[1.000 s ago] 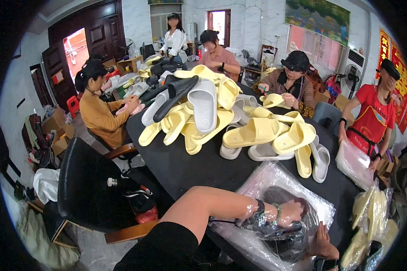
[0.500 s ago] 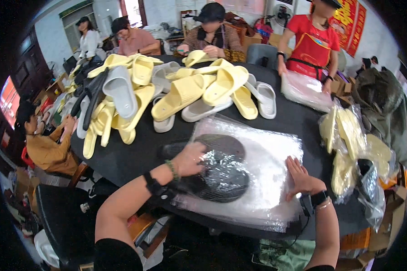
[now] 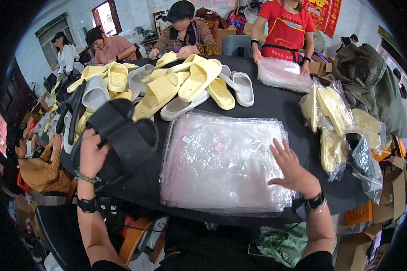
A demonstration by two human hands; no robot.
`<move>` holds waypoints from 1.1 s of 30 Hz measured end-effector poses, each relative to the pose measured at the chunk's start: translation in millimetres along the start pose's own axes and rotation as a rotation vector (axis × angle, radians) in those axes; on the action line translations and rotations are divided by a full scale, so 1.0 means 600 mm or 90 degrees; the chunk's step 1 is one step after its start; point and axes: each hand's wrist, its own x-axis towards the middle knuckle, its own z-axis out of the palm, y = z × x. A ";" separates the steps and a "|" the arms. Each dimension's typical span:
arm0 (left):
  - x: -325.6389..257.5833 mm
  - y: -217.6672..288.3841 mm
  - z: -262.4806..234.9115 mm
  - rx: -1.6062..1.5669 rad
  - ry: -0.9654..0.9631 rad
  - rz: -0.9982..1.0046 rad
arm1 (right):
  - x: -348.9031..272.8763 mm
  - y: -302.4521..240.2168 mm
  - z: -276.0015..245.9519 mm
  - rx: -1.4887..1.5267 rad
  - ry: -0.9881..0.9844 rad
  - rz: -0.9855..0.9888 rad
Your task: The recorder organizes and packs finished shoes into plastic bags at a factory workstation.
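Observation:
At the left of the table my left hand (image 3: 92,152) is closed on a pair of black slide slippers (image 3: 135,147). Its fingers curl over the slippers' inner edge, and part of the grip is hidden. The slippers lie side by side, overlapping, with toes toward the far side. A stack of clear plastic bags (image 3: 221,171) lies flat in front of me. Over the stack's right side my right hand (image 3: 294,174) is open with fingers spread, holding nothing. Whether it touches the top bag I cannot tell.
Yellow and grey slippers (image 3: 199,79) are heaped across the far side of the black table (image 3: 253,111). Bagged yellow slippers (image 3: 332,113) lie at the right edge. A person in a red apron (image 3: 282,40) handles more clear bags (image 3: 282,74); other people sit around the table.
The black slippers went from on top of the bag stack to the table's left, carried by my left hand. My right hand lifted slightly, fingers spread wider. The head view shifted.

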 end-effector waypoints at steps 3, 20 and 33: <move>0.031 0.051 -0.050 -0.006 0.078 -0.006 | -0.013 -0.053 0.034 0.061 0.017 -0.059; -0.024 0.359 0.318 -0.271 -0.130 0.069 | -0.027 -0.135 0.145 0.043 -0.008 0.099; -0.020 0.255 0.296 -0.210 -0.188 -0.020 | -0.024 -0.120 0.143 0.004 -0.054 0.061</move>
